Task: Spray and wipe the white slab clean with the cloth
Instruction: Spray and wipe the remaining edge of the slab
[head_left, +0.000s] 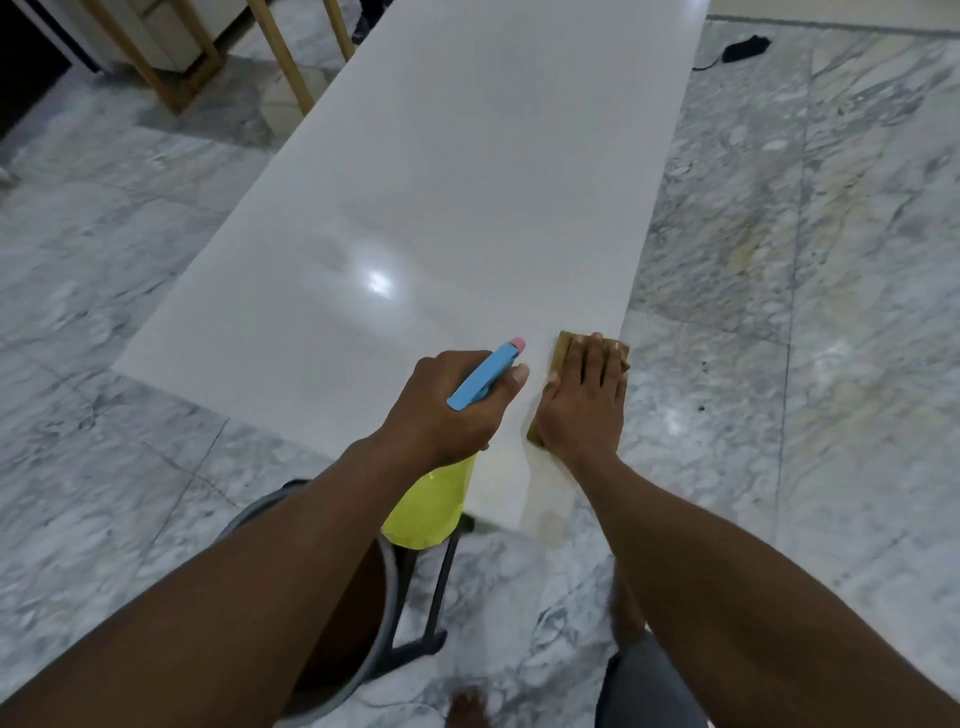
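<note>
A long white slab (441, 197) runs from near me toward the far end of the room, glossy with a light glare near its middle. My left hand (447, 410) grips a spray bottle (431, 504) with a yellow body and a blue trigger head tipped pink, nozzle pointing over the slab. My right hand (584, 405) lies flat with straight fingers on a tan cloth (563, 345), pressing it onto the slab's near right edge. Most of the cloth is hidden under the hand.
Grey-veined marble floor (831, 312) surrounds the slab. A dark metal stand (441, 587) shows under the slab's near end. Wooden frame legs (176, 73) stand at the far left. A small black object with a cord (745, 49) lies on the floor at far right.
</note>
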